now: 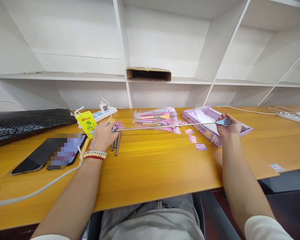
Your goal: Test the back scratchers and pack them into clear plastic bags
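Observation:
A telescopic back scratcher (165, 126) stretches, drawn out long, between my two hands above the table. My left hand (103, 136), with bracelets at the wrist, is closed round its handle end. At the other end, its blue claw head lies against the palm of my right hand (231, 126), whose fingers curl behind it. More back scratchers (118, 143) with pink, purple and yellow claws lie beside my left hand, partly hidden by it. Bagged back scratchers (156, 119) lie in a pile behind the rod. Small printed cards (192, 138) are scattered nearer my right hand.
A purple display box (216, 141) with clear plastic sits behind my right hand. To the left are a yellow drink carton (84, 122), two phones (37, 156), a white cable (40, 190) and a power strip (107, 113). White shelves hold a cardboard box (148, 69).

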A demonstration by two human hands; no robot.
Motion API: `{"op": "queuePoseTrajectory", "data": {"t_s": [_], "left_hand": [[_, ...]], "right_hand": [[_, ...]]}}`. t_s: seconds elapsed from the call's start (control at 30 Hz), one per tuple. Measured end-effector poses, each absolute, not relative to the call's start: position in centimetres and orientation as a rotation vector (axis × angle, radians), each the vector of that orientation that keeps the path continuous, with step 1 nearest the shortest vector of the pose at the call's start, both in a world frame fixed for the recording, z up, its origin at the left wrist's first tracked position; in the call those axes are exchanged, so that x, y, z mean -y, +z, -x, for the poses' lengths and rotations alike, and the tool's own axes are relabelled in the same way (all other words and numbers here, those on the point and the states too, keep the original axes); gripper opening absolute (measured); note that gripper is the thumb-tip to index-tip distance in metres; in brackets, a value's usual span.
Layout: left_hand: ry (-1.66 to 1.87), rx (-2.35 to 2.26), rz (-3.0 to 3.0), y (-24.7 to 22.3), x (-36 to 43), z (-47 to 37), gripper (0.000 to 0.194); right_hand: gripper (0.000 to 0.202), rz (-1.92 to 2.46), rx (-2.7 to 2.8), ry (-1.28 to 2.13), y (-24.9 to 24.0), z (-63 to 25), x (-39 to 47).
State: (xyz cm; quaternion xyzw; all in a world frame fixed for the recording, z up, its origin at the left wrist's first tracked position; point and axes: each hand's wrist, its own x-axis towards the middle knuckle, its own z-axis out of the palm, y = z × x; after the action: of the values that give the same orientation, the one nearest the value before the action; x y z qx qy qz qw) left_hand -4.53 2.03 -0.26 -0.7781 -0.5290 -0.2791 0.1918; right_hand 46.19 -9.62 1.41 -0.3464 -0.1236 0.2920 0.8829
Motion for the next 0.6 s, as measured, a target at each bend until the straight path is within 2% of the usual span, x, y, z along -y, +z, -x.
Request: {"op": "queuePoseTrajectory", "data": {"t_s": [0.17, 0.27, 0.33, 0.4, 0.53, 0.6], "left_hand": [[-0.540, 1.757, 2.074, 0.7, -1.9, 4.5, 0.037], [-0.457, 1.830, 2.059, 1.3, -0.5, 2.5, 0.037], [-0.406, 1.745, 2.154, 1.4, 1.4, 0.0, 0.035], [-0.369, 1.599, 2.263, 1.4, 3.6, -2.8, 0.036], [-0.329, 1.454, 2.389, 1.1, 6.7, -5.7, 0.031], [-0.374, 1.400, 2.416, 1.1, 7.0, -5.7, 0.028]], "right_hand": [[0.021, 0.638, 0.296, 0.595, 2.0, -46.0, 9.5], [0.023, 0.741, 0.429, 0.558, 2.1, -42.7, 8.8], [0.019, 0.847, 0.746, 0.650, 1.4, -38.1, 8.3], [0.025, 0.926, 1.233, 0.877, -0.2, -32.6, 8.1], [0.036, 0.979, 1.610, 1.124, -3.5, -24.4, 8.6], [0.038, 1.004, 1.723, 1.081, -4.1, -23.4, 8.7]]}}
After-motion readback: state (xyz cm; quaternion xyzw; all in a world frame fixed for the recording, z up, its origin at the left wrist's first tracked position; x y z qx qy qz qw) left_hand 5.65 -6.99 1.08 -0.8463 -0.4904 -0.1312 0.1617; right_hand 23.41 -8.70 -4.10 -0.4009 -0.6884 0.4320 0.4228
